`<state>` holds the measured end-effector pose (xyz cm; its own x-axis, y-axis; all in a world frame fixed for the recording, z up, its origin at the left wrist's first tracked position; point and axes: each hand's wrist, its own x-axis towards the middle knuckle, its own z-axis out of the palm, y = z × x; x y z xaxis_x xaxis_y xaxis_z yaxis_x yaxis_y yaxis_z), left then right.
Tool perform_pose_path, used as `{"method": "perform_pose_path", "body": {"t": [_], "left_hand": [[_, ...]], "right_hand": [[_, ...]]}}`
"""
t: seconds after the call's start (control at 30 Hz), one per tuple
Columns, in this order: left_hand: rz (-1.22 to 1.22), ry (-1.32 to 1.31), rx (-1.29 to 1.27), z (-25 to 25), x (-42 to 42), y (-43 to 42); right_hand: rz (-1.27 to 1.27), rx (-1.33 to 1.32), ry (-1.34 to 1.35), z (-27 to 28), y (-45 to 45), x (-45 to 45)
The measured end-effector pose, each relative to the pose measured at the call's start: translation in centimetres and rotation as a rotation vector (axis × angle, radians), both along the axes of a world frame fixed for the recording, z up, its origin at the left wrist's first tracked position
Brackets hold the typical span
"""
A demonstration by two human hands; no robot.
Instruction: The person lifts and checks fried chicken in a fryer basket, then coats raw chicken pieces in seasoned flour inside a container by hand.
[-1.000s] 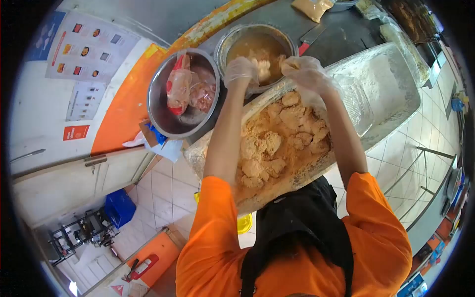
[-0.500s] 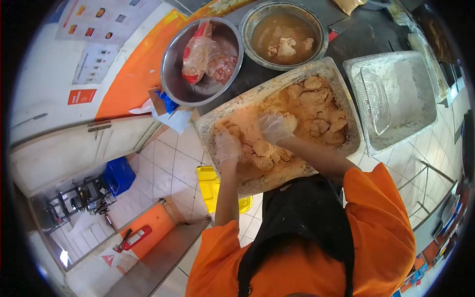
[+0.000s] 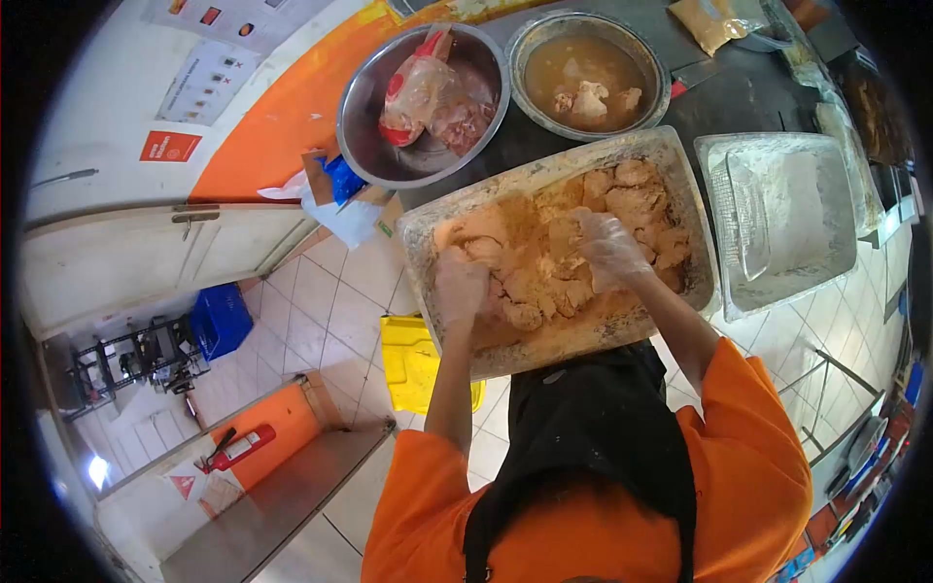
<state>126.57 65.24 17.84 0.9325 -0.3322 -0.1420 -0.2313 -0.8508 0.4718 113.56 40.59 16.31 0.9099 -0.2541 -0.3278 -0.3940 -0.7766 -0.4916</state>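
A large tub (image 3: 695,194) holds orange-brown breading and several coated pieces (image 3: 637,199). Inside its left part is my left hand (image 3: 461,290), in a clear glove, at the coated pieces; its fingertips are partly hidden. My right hand (image 3: 607,248), also gloved, is over the middle of the tub with its fingers bent down at a coated piece; whether it grips it is unclear. Behind the tub stands a round pan (image 3: 659,92) of cloudy brown liquid with pale pieces (image 3: 590,99) in it. To its left, a steel bowl (image 3: 355,121) holds a red-and-clear plastic bag (image 3: 423,92) and raw meat (image 3: 462,124).
Right of the tub is a second tub (image 3: 807,282) with white powder and a wire basket (image 3: 746,219). A bag of tan powder (image 3: 714,21) lies at the back. A red-handled knife (image 3: 678,88) lies beside the pan. On the floor is a yellow container (image 3: 408,364).
Both hands have come from the liquid pan down into the breading tub. Since then, my right hand has shifted rightward over the pieces. The camera view has also shifted.
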Motion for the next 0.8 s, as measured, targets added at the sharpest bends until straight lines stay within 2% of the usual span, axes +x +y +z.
{"method": "perform_pose_path", "body": {"t": [0.03,0.1,0.17,0.2,0.27,0.33,0.37,0.43,0.47,0.53,0.57,0.6,0.63,0.7,0.77,0.8], "left_hand": [[0.083,0.111,-0.073,2.6,-0.6,-0.5],[-0.041,-0.010,-0.015,-0.2,0.0,-0.8],[-0.086,-0.024,0.038,-4.1,0.0,-0.1],[-0.077,0.018,0.058,-6.2,0.3,0.1],[-0.092,0.073,0.166,-6.0,1.3,-1.0],[-0.116,0.110,0.346,-3.2,1.1,-1.9],[-0.189,0.072,0.337,-3.9,1.2,-1.3],[-0.342,-0.005,0.317,-5.8,1.2,0.4],[-0.298,0.021,0.276,-4.3,0.9,0.2],[-0.204,0.068,0.190,0.5,0.5,-1.2],[-0.131,0.091,0.056,1.8,0.1,-1.1],[-0.057,0.114,-0.079,2.7,-0.3,-1.0],[0.025,0.139,-0.214,3.1,-0.8,-0.9],[-0.026,0.203,-0.233,2.3,-1.8,-2.4],[-0.103,0.202,-0.301,0.3,-3.0,-4.6],[-0.148,0.175,-0.353,-2.0,-3.8,-5.3]], "right_hand": [[-0.062,0.053,0.052,0.9,0.0,0.3],[-0.179,0.159,0.155,1.9,0.0,0.7],[-0.256,0.191,0.065,-1.6,1.9,0.2],[-0.304,0.285,-0.229,-6.2,2.8,-0.6],[-0.398,0.801,-0.788,-13.2,4.4,-0.6],[-0.179,0.325,-0.466,-5.7,4.0,-0.3],[0.040,0.049,-0.153,-2.3,2.9,0.2],[0.203,-0.272,-0.023,-3.1,2.4,-0.9],[0.140,-0.321,-0.215,-7.1,2.5,-2.4],[-0.062,-0.184,-0.267,-6.5,1.0,-2.1],[-0.199,0.022,-0.112,-0.5,0.2,-1.2],[-0.334,0.226,0.046,2.7,-0.1,-0.4],[-0.324,0.220,0.020,2.5,0.1,-0.2],[-0.302,0.199,-0.041,2.2,0.3,0.1],[0.131,-0.178,0.019,-3.8,3.3,0.9],[0.090,-0.146,0.022,-4.2,3.7,1.2]]}}
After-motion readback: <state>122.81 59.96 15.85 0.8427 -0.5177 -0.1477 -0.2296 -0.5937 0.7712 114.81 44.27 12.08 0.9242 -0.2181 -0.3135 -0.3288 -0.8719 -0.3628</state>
